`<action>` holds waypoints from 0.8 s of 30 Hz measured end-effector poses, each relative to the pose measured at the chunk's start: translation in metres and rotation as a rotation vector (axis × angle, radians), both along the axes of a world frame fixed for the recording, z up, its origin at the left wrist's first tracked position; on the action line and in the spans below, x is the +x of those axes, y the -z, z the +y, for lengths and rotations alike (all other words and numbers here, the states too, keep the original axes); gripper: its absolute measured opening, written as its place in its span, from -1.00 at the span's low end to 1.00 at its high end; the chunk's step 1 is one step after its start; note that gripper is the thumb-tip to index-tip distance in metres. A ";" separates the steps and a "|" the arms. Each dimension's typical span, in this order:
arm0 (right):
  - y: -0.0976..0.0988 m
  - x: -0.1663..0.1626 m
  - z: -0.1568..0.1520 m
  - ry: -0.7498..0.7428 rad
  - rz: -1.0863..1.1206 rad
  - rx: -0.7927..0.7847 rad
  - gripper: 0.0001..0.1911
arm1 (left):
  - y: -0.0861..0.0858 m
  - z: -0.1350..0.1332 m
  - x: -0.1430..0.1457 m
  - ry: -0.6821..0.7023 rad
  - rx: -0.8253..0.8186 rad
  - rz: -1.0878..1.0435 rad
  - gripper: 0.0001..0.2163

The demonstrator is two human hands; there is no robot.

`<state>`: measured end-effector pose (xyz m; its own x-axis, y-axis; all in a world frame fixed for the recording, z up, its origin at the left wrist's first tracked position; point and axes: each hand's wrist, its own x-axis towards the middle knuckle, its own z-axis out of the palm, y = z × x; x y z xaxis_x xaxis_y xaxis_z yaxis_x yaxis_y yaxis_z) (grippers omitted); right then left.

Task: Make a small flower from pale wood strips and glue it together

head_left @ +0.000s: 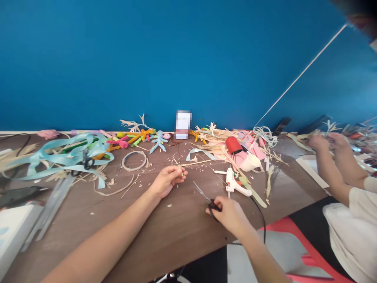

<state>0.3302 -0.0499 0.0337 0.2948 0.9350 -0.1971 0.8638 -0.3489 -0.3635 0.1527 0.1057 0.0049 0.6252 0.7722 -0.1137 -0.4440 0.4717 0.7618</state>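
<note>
Head view, left hand (168, 181) pinching pale strip (193, 163), right hand (231, 214) gripping scissors (204, 193), white cup (250, 162) tipped, contents unclear

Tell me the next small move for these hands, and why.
Probably bring the scissors closer to the thin pale strip: the right hand holds them by the handles, the left hand pinches the strip, and a gap separates the two tools' ends.

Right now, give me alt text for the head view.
The left hand pinches a thin pale strip and the right hand holds black-handled scissors over a cluttered brown table. A white glue gun lies beyond the right hand; another person's hands are at far right.
</note>
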 end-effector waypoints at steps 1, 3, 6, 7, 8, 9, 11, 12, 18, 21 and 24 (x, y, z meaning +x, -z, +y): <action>0.003 -0.009 0.007 -0.025 -0.066 -0.005 -0.75 | -0.002 0.001 -0.002 -0.004 -0.007 -0.036 -0.83; 0.006 -0.025 0.021 -0.051 -0.151 -0.041 -0.75 | -0.006 0.003 -0.006 -0.010 -0.021 -0.108 -0.83; 0.004 -0.039 0.040 -0.072 -0.155 -0.100 -0.71 | -0.010 0.003 -0.008 0.001 -0.018 -0.145 -0.84; 0.003 -0.041 0.045 -0.086 -0.143 -0.114 -0.69 | -0.010 0.003 -0.007 0.010 -0.014 -0.139 -0.84; 0.001 -0.043 0.049 -0.109 -0.127 -0.122 -0.70 | -0.010 0.002 -0.007 0.021 -0.010 -0.128 -0.84; 0.000 -0.044 0.052 -0.138 -0.110 -0.126 -0.73 | -0.010 0.001 -0.006 0.031 -0.008 -0.117 -0.84; -0.004 -0.045 0.054 -0.212 -0.064 -0.112 -0.79 | -0.009 0.001 -0.005 0.044 -0.006 -0.099 -0.84; -0.006 -0.044 0.054 -0.262 -0.024 -0.105 -0.80 | -0.009 0.000 -0.005 0.048 -0.008 -0.090 -0.84; -0.026 -0.037 0.056 -0.181 0.496 0.206 -0.74 | -0.014 -0.008 -0.003 0.196 0.068 0.037 -0.84; -0.033 -0.039 0.063 -0.134 0.674 0.372 -0.75 | -0.016 -0.016 0.001 0.340 0.182 0.109 -0.83; -0.036 -0.044 0.067 -0.179 0.734 0.408 -0.89 | -0.015 -0.019 0.003 0.375 0.233 0.146 -0.82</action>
